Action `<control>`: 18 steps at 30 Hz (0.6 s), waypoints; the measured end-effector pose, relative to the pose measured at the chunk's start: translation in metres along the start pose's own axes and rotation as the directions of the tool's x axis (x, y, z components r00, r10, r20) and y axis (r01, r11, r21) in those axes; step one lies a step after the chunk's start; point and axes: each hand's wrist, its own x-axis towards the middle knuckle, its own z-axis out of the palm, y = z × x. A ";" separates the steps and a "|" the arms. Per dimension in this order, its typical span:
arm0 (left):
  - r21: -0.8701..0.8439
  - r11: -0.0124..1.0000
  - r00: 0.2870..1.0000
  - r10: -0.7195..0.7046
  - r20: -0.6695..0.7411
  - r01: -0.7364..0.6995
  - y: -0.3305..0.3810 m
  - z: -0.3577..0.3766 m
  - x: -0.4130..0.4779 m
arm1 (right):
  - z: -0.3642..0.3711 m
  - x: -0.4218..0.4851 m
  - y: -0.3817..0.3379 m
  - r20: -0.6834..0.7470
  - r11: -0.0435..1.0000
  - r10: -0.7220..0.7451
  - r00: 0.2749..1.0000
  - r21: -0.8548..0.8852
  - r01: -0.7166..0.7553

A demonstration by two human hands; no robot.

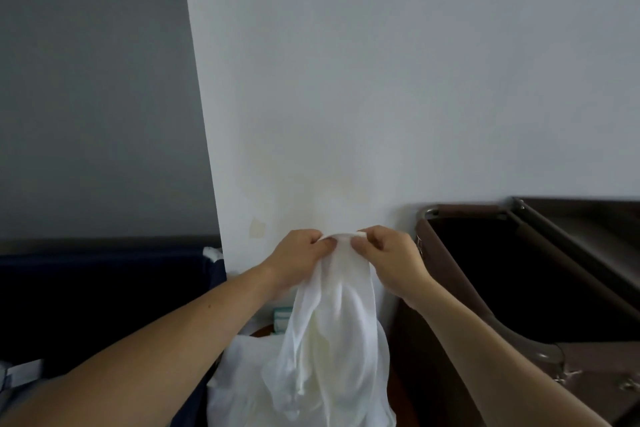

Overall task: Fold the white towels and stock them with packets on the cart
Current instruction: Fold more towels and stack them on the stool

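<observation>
Now both the left hand [300, 253] and right hand [384, 253] pinch the white towel [332, 333] by its top edge, close together, its length hanging straight down between the forearms, above a white heap.

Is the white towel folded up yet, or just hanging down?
Not folded. The white towel hangs loose and wrinkled, bunched at its top edge where the left hand and right hand pinch it.

Bare forearms [166, 340] (hands [299, 262] bare too)
</observation>
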 end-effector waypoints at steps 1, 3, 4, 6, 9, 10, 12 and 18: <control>0.024 0.999 0.999 0.034 0.012 -0.034 0.000 -0.002 -0.001 | 0.000 0.002 0.000 -0.028 1.000 0.016 0.999 -0.023 -0.017; 0.182 0.976 0.993 0.111 0.033 -0.115 -0.003 -0.008 0.000 | -0.003 0.006 -0.005 -0.091 0.998 0.032 0.995 0.060 -0.027; 0.298 0.942 0.988 0.151 0.030 -0.153 -0.005 -0.011 0.000 | -0.008 0.009 -0.011 -0.143 0.994 0.026 0.989 0.104 -0.011; 0.429 0.883 0.975 0.220 -0.021 -0.190 -0.017 -0.015 -0.002 | -0.020 0.017 -0.033 -0.259 0.981 0.004 0.966 0.188 0.047; 0.397 0.908 0.976 0.188 -0.109 -0.131 -0.039 -0.020 -0.005 | -0.041 0.031 -0.071 -0.387 0.947 -0.021 0.922 0.288 0.142; 0.366 0.926 0.980 0.148 -0.134 -0.090 -0.048 -0.022 -0.006 | -0.050 0.035 -0.080 -0.430 0.942 -0.032 0.902 0.289 0.171; 0.306 0.952 0.980 0.067 -0.187 -0.007 -0.066 -0.028 -0.009 | -0.066 0.041 -0.093 -0.517 0.931 -0.050 0.854 0.286 0.228; 0.010 0.996 0.971 -0.082 -0.223 0.086 -0.054 -0.036 -0.022 | -0.066 0.049 -0.077 -0.364 0.988 -0.028 0.931 0.129 0.080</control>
